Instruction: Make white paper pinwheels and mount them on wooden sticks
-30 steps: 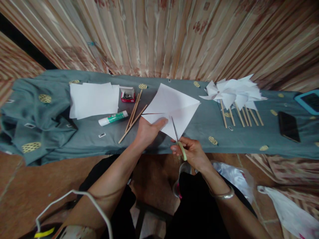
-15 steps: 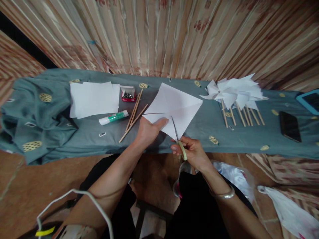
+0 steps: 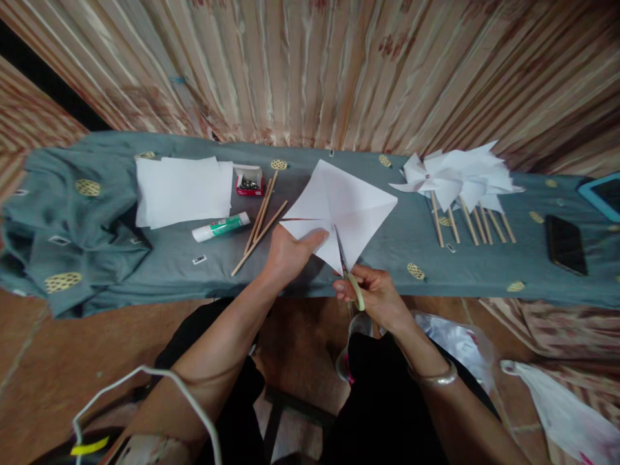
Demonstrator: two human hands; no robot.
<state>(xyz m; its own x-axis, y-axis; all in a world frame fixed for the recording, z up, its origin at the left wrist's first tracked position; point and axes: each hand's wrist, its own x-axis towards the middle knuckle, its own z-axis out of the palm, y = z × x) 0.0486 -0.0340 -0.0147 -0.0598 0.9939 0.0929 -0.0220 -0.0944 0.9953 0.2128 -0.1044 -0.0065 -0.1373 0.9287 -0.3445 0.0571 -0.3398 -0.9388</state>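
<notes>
A square sheet of white paper (image 3: 356,197) is held corner-up over the cloth, with fold creases across it and a slit in from its left corner. My left hand (image 3: 293,254) grips its lower left edge, thumb on top and fingers hidden beneath. In my right hand (image 3: 371,290) is a pair of scissors (image 3: 357,290) with pale green handles. Their blades lie at the lower corner of the paper, pointing up toward its middle. Just left of my left hand lie several thin wooden sticks (image 3: 259,236).
On the grey-green cloth (image 3: 310,284) at left are stacked white paper (image 3: 186,194), a glue stick (image 3: 221,227) and a small red box of metal pieces (image 3: 249,182). Several paper pinwheels (image 3: 448,184) on sticks lie right, beside a dark phone (image 3: 566,245) and a blue-edged device (image 3: 600,197).
The paper and both hands stay nearly in place, the paper shifting slightly right in view. The scissor blades look a little more spread at the lower corner.
</notes>
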